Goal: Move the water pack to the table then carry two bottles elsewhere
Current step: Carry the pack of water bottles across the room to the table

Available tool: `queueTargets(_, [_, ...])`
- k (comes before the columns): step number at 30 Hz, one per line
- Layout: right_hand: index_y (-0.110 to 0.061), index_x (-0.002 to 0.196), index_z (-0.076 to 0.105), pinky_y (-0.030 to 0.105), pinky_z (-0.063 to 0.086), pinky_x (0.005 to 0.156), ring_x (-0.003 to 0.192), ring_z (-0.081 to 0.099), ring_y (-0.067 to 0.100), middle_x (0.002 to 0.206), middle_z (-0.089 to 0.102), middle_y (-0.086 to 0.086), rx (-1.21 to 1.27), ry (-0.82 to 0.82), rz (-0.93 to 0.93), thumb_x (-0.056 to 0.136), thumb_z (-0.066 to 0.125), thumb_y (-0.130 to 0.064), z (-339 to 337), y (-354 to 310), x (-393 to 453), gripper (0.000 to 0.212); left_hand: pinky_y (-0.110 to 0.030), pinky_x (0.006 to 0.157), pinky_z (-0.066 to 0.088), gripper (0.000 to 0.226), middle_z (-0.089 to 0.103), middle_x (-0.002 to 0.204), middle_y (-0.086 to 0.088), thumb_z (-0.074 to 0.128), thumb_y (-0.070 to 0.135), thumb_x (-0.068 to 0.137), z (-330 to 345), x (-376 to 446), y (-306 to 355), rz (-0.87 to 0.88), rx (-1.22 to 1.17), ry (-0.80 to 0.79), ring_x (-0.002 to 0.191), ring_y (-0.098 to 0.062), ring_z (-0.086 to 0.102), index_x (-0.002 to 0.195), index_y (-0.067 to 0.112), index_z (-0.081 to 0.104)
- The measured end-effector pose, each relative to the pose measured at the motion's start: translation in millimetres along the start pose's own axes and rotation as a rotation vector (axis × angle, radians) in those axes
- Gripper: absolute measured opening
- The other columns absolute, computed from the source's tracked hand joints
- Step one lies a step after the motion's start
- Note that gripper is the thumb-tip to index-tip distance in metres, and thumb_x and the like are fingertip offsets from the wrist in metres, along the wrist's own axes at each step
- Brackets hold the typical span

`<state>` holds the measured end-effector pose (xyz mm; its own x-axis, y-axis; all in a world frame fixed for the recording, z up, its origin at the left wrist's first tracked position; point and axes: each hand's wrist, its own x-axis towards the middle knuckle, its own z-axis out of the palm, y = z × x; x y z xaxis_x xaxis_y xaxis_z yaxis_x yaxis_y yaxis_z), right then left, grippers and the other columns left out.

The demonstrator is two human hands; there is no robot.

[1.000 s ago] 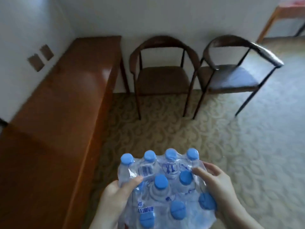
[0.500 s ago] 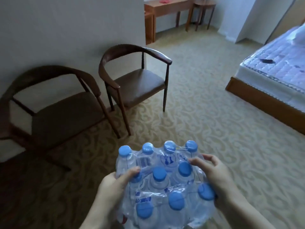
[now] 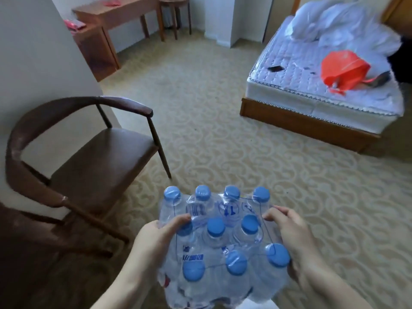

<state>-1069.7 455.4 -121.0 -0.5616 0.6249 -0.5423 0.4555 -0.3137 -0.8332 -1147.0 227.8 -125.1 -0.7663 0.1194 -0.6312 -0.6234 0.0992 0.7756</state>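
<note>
Both my hands clamped on water pack (image 3: 219,248): left hand (image 3: 156,239) on left side, right hand (image 3: 292,237) on right. Pack held above carpet (image 3: 245,152), chair (image 3: 84,157) to left.

One view only, worn on my head, facing forward and steeply down. It sits close over my left hand (image 3: 159,238) and right hand (image 3: 292,237) on the water pack (image 3: 220,246), low in frame. Beyond lie the carpet (image 3: 223,134), chair (image 3: 89,157), bed (image 3: 323,90) and table (image 3: 120,12).
</note>
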Motion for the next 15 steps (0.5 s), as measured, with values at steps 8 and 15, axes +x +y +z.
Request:
queueTargets(8, [-0.016,0.057,0.041,0.033,0.027,0.055,0.058,0.033,0.020,0.057,0.039,0.001,-0.072,0.027,0.009,0.073,0.054,-0.007,13.5,-102.4,142.2,0.023,-0.046,0.071,0.056,0.074,0.076,0.087,-0.021,0.079,0.055,0.044,92.8,125.5,89.2,-0.058,0.036,0.056,0.078,-0.036,0.073,0.090,-0.003,0.074])
queueTargets(15, [-0.016,0.056,0.039,0.032,0.024,0.053,0.054,0.029,0.018,0.051,0.035,-0.001,-0.109,-0.021,0.007,0.072,0.053,-0.005,65.4,-191.7,246.3,0.024,-0.034,0.070,0.036,0.070,0.055,0.076,-0.011,0.068,0.045,0.039,126.0,220.4,180.3,-0.089,-0.008,0.130,0.074,-0.021,0.048,0.090,-0.002,0.075])
